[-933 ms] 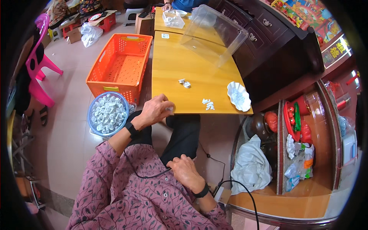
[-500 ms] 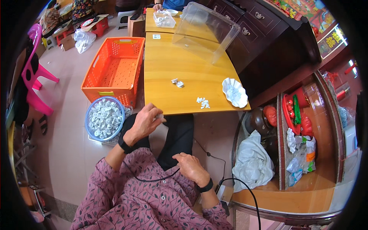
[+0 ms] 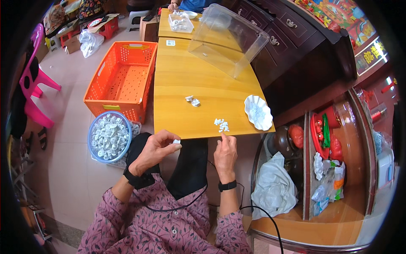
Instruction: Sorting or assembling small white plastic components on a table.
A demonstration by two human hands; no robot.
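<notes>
My left hand (image 3: 153, 151) pinches a small white plastic piece (image 3: 176, 142) between thumb and fingers, just off the table's near edge. My right hand (image 3: 226, 155) reaches to that edge, its index fingertip at a little pile of tiny white parts (image 3: 221, 124). Its other fingers are curled in; whether a part is between them is too small to see. Farther up the yellow table (image 3: 177, 76) lie two white plastic pieces (image 3: 193, 101). To the right stands a scalloped white dish (image 3: 266, 122) with small pale parts in it.
At my left, a blue-rimmed basin (image 3: 91, 143) full of white pieces stands beside an orange crate (image 3: 93, 101). A clear plastic bin (image 3: 253, 42) lies tilted on the table. A black cable (image 3: 270, 218) runs by my right arm. Another person's hand (image 3: 172, 6) shows at the far end.
My right hand has moved forward from my lap to the tiny parts at the table edge. The left hand has shifted slightly lower, its white piece now showing. The whole view has tilted a little.
</notes>
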